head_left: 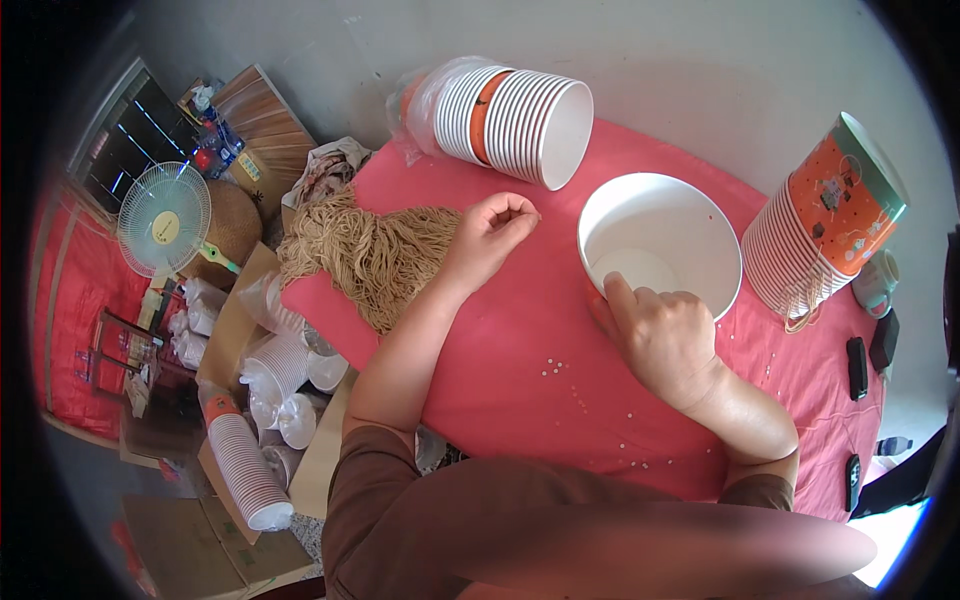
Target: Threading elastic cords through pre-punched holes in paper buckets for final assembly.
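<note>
the white tub (pixel 695 240) stands toward the table's back edge, the right hand (pixel 660 335) at its near rim, fingers curled, grip unclear to me; the left hand (pixel 495 232) is loosely curled, i can't tell if pinching anything, beside tan strings (pixel 385 255) at the left edge; tub stacks (pixel 515 120) flank them; pink cloth (pixel 520 400), grey wall (pixel 680 60) behind
</note>
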A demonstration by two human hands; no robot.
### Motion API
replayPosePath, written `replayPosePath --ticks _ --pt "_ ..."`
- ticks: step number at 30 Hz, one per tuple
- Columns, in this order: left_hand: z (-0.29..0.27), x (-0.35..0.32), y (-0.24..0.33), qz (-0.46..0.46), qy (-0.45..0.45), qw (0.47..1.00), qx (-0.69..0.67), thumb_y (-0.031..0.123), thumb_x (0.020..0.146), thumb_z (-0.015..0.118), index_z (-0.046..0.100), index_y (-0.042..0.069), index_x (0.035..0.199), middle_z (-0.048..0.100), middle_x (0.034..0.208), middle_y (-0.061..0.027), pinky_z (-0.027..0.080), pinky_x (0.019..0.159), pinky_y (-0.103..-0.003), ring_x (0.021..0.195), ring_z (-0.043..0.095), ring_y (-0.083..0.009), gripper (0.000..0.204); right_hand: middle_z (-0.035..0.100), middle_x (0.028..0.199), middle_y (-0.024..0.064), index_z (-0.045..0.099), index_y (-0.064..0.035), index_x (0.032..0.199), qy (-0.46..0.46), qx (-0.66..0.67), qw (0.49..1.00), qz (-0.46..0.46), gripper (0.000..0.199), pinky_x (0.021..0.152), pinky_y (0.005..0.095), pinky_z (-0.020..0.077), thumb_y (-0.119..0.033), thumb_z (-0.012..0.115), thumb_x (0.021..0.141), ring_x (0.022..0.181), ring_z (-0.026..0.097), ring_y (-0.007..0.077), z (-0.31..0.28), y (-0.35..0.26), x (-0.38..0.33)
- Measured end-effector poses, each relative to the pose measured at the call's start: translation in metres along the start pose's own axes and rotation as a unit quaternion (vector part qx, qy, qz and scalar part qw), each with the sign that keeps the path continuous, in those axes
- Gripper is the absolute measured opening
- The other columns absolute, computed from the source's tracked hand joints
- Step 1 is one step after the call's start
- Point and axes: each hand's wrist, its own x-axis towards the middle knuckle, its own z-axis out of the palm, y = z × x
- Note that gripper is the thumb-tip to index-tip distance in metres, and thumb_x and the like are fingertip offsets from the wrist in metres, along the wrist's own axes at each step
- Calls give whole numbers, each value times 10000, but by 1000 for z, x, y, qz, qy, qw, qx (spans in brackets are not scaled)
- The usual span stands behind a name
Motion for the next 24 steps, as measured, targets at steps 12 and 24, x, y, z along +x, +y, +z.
replayPosePath --ticks 12,24 --pt "12 -5 -3 -49 1 998 -28 94 947 601 638 24 967 593 836 45 425 677 -199 759 512 -18 81 533 507 -7 608 -92 925 9 4 1000 -19 127 399 279 434 -173 640 833 426 594 137 0 2 1" --pt "33 -12 -10 -24 -27 999 -6 66 958 566 607 1 945 586 827 34 440 674 -202 756 518 -28 79 540 517 -6 612 -83 963 2 1 1000 -18 165 400 279 436 -165 639 822 426 595 137 0 2 -1"
